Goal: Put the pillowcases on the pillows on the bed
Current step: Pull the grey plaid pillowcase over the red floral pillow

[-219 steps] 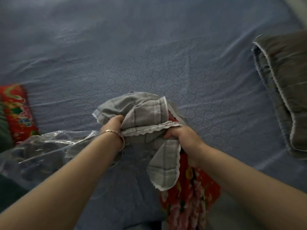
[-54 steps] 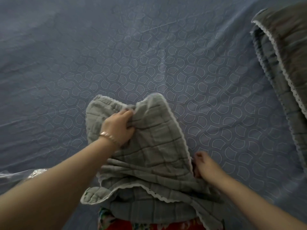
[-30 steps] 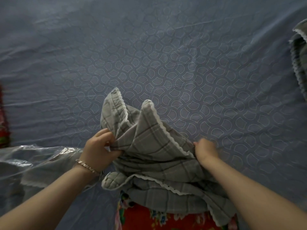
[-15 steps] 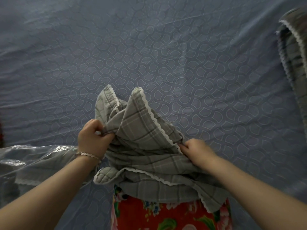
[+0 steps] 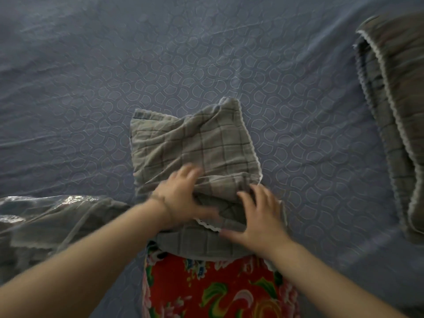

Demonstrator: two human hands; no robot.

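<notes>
A grey plaid pillowcase [image 5: 195, 143] with white lace trim covers the far part of a red floral pillow [image 5: 213, 288]. The pillow's near end sticks out uncovered towards me. My left hand [image 5: 181, 198], blurred and wearing a bracelet, lies with fingers spread on the bunched fabric. My right hand [image 5: 259, 219] rests flat, fingers apart, on the pillowcase's near hem. Neither hand pinches the cloth.
The blue patterned bedsheet [image 5: 160, 60] fills the view. A second pillow in a grey plaid case [image 5: 394, 106] lies at the right edge. At the left sits a clear plastic bag [image 5: 41, 216] with grey fabric inside.
Both hands have let go of the pillowcase's raised corners. The case now lies flatter over the pillow, and both hands sit open on its near part.
</notes>
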